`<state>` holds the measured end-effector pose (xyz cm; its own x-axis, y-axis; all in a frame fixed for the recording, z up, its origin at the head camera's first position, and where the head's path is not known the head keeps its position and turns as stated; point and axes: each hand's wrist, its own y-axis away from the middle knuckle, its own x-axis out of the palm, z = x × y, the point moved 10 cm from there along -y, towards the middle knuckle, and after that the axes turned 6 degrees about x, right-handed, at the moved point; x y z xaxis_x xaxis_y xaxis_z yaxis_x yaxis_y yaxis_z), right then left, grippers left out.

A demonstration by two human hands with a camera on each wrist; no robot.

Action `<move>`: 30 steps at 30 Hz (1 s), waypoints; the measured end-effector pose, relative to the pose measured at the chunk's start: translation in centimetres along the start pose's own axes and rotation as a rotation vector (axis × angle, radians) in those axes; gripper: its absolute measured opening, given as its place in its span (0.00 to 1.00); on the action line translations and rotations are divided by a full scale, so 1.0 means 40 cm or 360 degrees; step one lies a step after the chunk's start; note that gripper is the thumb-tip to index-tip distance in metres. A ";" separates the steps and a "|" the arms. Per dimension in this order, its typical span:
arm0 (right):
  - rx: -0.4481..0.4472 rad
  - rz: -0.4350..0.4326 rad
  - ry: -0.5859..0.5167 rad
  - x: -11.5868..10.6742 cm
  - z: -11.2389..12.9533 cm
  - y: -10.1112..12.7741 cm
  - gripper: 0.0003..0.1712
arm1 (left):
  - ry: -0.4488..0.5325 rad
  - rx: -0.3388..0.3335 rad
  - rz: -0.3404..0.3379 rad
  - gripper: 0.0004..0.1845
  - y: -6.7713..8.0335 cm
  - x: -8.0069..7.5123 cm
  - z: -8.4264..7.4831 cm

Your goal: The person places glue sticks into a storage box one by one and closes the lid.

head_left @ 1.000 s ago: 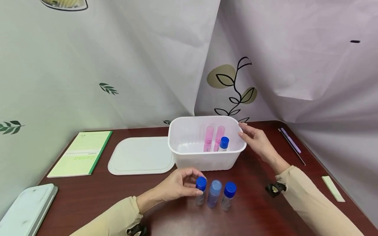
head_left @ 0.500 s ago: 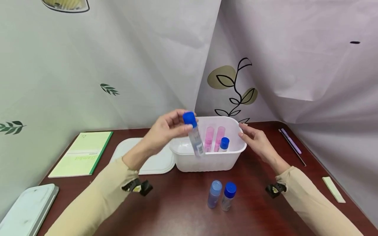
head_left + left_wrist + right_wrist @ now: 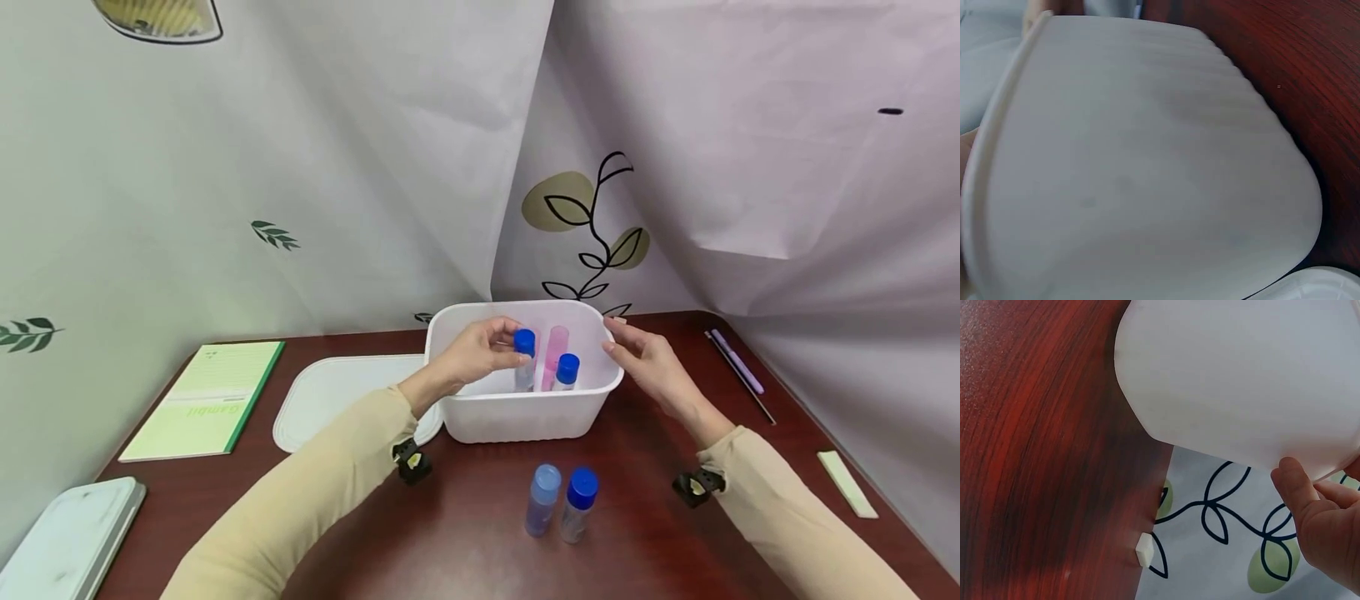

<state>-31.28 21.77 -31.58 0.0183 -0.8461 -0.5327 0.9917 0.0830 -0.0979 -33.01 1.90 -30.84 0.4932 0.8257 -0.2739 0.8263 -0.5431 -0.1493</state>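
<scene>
Overhead first, head view. Left hand (image 3: 472,354) reaches over the near-left rim of the white tub (image 3: 525,412), fingers curled round the blue cap of a clear vial (image 3: 524,360) held upright inside the tub. Just right of it in the tub: a pink tube (image 3: 556,350) and a second blue-capped vial (image 3: 567,372). Right hand (image 3: 645,358) rests against the tub's far-right corner, fingers fairly straight, thumb on the rim, gripping nothing else. Near the person on the dark red table (image 3: 660,517), well apart from the tub, stand two more vials side by side: one with a pale blue cap (image 3: 543,498), one with a dark blue cap (image 3: 577,504). White lid (image 3: 337,400) lies flat left of the tub; green notebook (image 3: 210,398) further left; a grey tray (image 3: 67,542) at the near-left corner. Purple pen (image 3: 738,358) on the far right.

Left wrist view: only the tub's white outer wall (image 3: 1147,187) fills the frame, table to the right; the hand is not readable here.

Right wrist view: thumb and fingers (image 3: 1319,519) press the tub's corner (image 3: 1241,381) from outside, against the leaf-print backdrop (image 3: 1222,519).
</scene>
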 end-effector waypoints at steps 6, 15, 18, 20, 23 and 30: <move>-0.0002 0.0003 -0.0013 -0.001 0.002 0.002 0.29 | -0.0190 -0.0094 0.0069 0.18 -0.008 0.025 0.022; 0.0001 0.0009 -0.0019 0.001 0.000 0.002 0.30 | -0.0328 -0.0167 0.0131 0.16 -0.015 0.037 0.047; 0.0005 0.0005 -0.0019 -0.001 -0.002 0.002 0.30 | -0.0391 -0.0159 0.0159 0.15 -0.018 0.043 0.049; 0.0013 0.0004 -0.0019 -0.001 -0.006 0.002 0.30 | -0.0420 -0.0153 0.0173 0.14 -0.019 0.044 0.050; 0.0023 0.0007 -0.0020 0.002 -0.010 0.003 0.30 | -0.0460 -0.0145 0.0188 0.17 -0.012 0.040 0.044; 0.0002 -0.0003 -0.0018 0.000 -0.006 0.001 0.29 | -0.0410 -0.0018 0.0142 0.28 0.044 -0.013 -0.016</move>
<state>-31.28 21.92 -31.79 0.0177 -0.8523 -0.5228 0.9920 0.0805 -0.0977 -31.65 0.64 -30.36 0.4802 0.7076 -0.5184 0.7862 -0.6093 -0.1035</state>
